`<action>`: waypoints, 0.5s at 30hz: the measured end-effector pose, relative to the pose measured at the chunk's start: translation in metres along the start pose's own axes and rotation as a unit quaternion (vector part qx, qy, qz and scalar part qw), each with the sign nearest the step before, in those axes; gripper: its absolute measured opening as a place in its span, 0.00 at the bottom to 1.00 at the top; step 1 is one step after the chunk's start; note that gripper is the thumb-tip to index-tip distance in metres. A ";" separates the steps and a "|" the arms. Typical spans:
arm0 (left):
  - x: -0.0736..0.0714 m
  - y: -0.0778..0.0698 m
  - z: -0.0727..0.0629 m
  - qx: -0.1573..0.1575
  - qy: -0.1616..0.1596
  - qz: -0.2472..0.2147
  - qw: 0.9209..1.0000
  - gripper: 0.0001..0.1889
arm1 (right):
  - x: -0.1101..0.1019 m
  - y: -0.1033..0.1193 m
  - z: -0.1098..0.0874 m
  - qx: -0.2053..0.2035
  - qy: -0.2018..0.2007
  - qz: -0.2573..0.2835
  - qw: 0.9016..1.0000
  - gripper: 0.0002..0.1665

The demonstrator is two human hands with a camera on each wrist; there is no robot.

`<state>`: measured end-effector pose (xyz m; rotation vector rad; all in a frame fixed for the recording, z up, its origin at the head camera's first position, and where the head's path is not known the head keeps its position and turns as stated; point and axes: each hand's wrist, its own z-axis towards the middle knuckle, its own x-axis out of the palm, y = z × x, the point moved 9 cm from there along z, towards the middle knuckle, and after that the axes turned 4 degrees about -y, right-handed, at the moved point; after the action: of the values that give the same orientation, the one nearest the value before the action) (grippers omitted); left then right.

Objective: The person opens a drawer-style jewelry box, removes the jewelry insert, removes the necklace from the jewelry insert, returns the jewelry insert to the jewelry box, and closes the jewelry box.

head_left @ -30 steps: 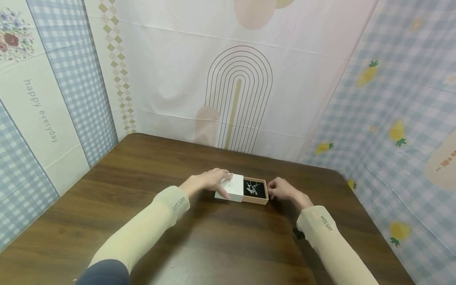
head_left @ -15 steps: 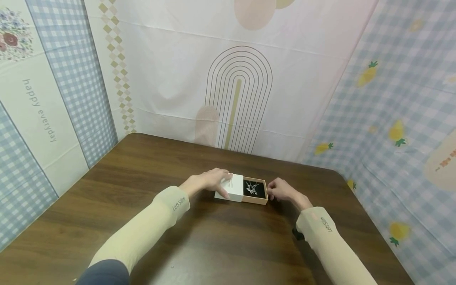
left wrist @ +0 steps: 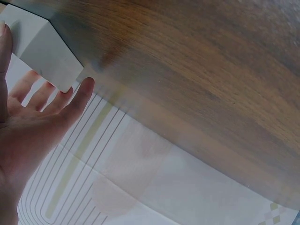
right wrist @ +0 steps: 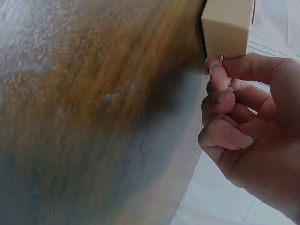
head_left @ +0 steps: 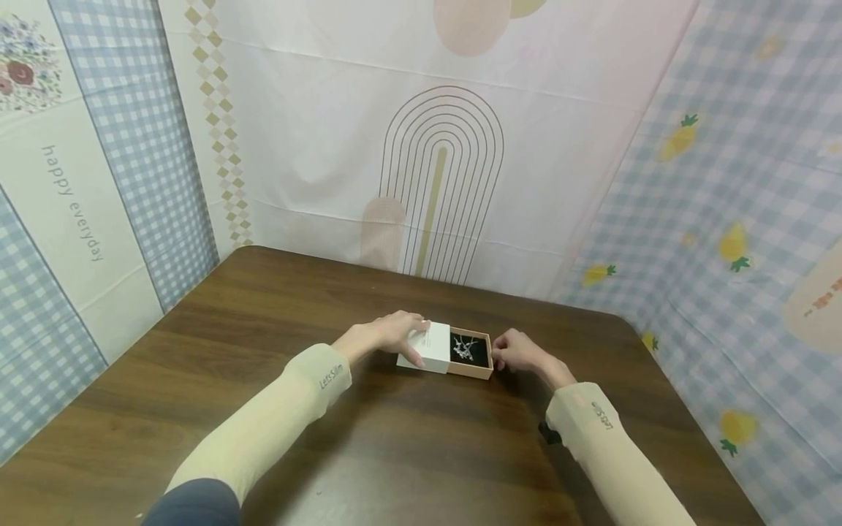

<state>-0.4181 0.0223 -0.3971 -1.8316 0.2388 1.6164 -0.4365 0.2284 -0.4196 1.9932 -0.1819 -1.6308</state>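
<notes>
Little slide box is sitting toward the far edge of the desk (head_left: 368, 446), its long sides roughly in line with that edge. The person's left hand (head_left: 392, 334) has the white sleeve (head_left: 435, 349) clamped, thumb on the near side, fingers along the far one. The right hand (head_left: 520, 350) has thumb and index finger pinched on the outer end of the tan tray (head_left: 470, 372), which sticks partway out, silvery jewellery (head_left: 463, 348) on its black lining (head_left: 481, 359). From here there's loads more wood on the near side than toward the far edge, and the right-hand corner is well apart from the box.
</notes>
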 end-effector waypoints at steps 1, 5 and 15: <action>0.000 0.000 0.000 0.001 0.000 0.001 1.000 0.46 | -0.001 0.000 0.000 -0.001 -0.004 -0.001 1.000 0.13; 0.001 -0.001 0.000 0.005 0.000 0.003 1.000 0.46 | -0.012 0.002 -0.002 -0.006 -0.047 -0.004 0.999 0.11; 0.000 0.001 -0.001 -0.002 0.001 0.003 1.000 0.46 | -0.019 0.038 -0.002 -0.066 -0.061 -0.055 0.994 0.15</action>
<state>-0.4176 0.0210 -0.3969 -1.8372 0.2430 1.6189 -0.4308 0.2055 -0.3840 1.8335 -0.0079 -1.7880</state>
